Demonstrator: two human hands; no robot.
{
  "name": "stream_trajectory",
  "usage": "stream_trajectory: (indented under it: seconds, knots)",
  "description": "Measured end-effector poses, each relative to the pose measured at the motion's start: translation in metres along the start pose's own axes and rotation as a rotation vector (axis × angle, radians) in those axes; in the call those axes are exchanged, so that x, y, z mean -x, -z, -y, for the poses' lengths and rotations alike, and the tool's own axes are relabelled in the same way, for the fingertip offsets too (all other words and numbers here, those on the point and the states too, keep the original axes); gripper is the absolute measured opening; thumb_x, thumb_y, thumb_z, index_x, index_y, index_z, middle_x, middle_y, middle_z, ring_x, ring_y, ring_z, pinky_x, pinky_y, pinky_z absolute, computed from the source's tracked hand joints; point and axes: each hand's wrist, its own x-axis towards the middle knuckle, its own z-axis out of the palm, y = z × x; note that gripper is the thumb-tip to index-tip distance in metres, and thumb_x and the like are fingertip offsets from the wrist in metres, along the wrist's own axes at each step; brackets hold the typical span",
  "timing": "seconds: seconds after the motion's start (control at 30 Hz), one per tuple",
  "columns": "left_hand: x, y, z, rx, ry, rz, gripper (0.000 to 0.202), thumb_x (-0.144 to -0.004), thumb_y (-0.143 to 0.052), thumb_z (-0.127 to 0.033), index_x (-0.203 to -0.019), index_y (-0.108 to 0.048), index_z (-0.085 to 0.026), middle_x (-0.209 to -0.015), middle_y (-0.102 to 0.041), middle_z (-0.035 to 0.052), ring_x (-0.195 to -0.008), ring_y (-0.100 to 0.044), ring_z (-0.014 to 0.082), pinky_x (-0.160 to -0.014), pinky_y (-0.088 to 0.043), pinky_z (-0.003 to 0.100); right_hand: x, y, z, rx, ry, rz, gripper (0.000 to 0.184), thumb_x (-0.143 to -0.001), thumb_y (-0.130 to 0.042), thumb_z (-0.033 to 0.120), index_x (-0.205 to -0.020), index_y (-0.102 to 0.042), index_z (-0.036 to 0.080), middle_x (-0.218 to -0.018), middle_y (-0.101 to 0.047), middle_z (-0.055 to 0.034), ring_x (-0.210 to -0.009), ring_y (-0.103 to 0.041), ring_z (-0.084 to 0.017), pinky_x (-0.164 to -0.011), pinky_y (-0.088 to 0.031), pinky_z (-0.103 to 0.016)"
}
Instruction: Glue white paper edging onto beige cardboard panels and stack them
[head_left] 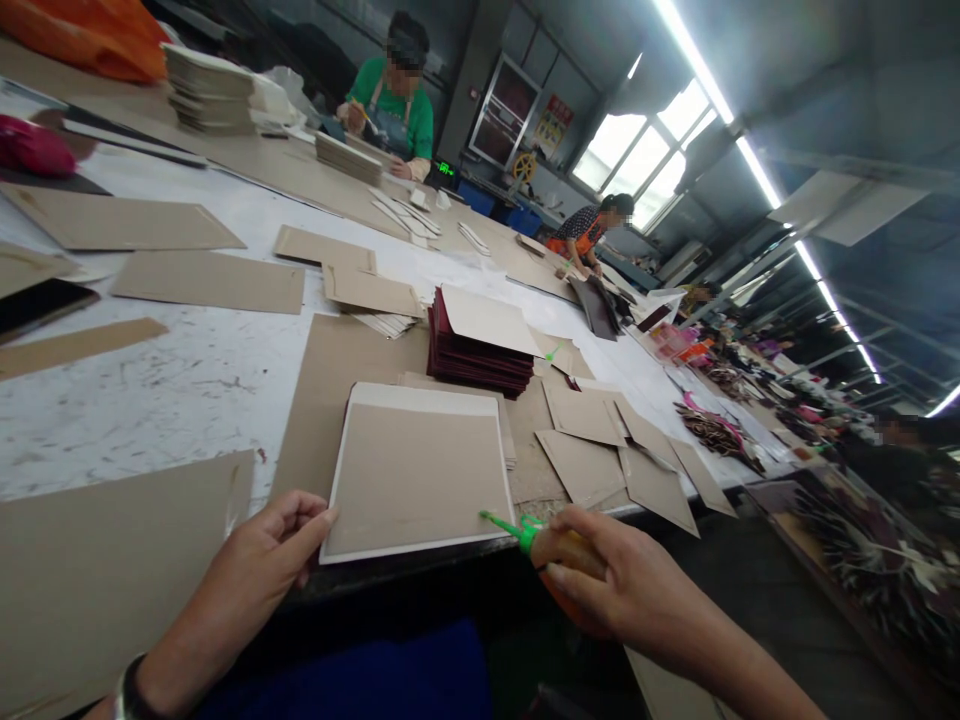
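Note:
A tan cardboard panel (420, 480) with a pale border lies at the table's front edge, on top of other sheets. My left hand (289, 535) pinches its lower left edge between thumb and fingers. In my right hand (615, 570) is a glue bottle (574, 555) with a green nozzle, gripped around its amber body. The nozzle tip points left and sits over the panel's lower right corner; whether it touches the surface I cannot tell. Just behind the panel stands a stack of dark red pieces (480, 360) topped by a pale sheet.
Loose cardboard pieces (585, 412) lie to the right, and more (210, 280) to the left. A large board (112, 570) covers the near left of the white table (142, 420). A dark phone-like slab (41, 305) lies far left. Two co-workers (401, 110) work across the table.

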Motion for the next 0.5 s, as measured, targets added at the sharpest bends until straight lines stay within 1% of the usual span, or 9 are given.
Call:
stream_trajectory:
  seconds: [0.13, 0.3, 0.4, 0.5]
  knots:
    - [0.002, 0.000, -0.005, -0.006, 0.009, -0.016, 0.041, -0.058, -0.053, -0.061, -0.065, -0.051, -0.020, -0.039, -0.044, -0.0069, -0.036, -0.040, 0.0106, -0.041, -0.032, 0.023, -0.010, -0.011, 0.031, -0.078, 0.118, 0.042, 0.015, -0.074, -0.056, 0.029, -0.087, -0.058, 0.023, -0.081, -0.059, 0.0004, -0.073, -0.052, -0.015, -0.064, -0.033, -0.023]
    - [0.004, 0.000, -0.012, 0.014, -0.016, -0.006, 0.037, -0.061, -0.054, -0.056, -0.065, -0.050, -0.020, -0.041, -0.045, -0.0071, -0.037, -0.041, 0.0102, -0.042, -0.032, 0.022, -0.027, -0.026, 0.066, -0.147, 0.271, 0.068, 0.015, -0.074, -0.057, 0.031, -0.088, -0.057, 0.024, -0.081, -0.058, 0.0009, -0.072, -0.051, -0.015, -0.062, -0.032, -0.022]
    - [0.006, 0.000, -0.016, 0.020, 0.002, -0.005, 0.036, -0.060, -0.054, -0.055, -0.065, -0.050, -0.020, -0.041, -0.045, -0.0074, -0.038, -0.042, 0.0105, -0.042, -0.033, 0.023, -0.033, -0.030, 0.075, -0.165, 0.329, 0.096, 0.017, -0.074, -0.057, 0.032, -0.089, -0.058, 0.025, -0.082, -0.058, 0.0006, -0.074, -0.051, -0.015, -0.063, -0.032, -0.022]
    - [0.007, 0.000, -0.019, 0.025, 0.016, -0.014, 0.035, -0.059, -0.054, -0.054, -0.065, -0.049, -0.020, -0.041, -0.045, -0.0075, -0.037, -0.041, 0.0104, -0.042, -0.033, 0.023, -0.031, -0.028, 0.071, -0.167, 0.326, 0.096, 0.017, -0.074, -0.057, 0.031, -0.090, -0.058, 0.024, -0.082, -0.059, 0.0003, -0.074, -0.052, -0.015, -0.063, -0.033, -0.022]
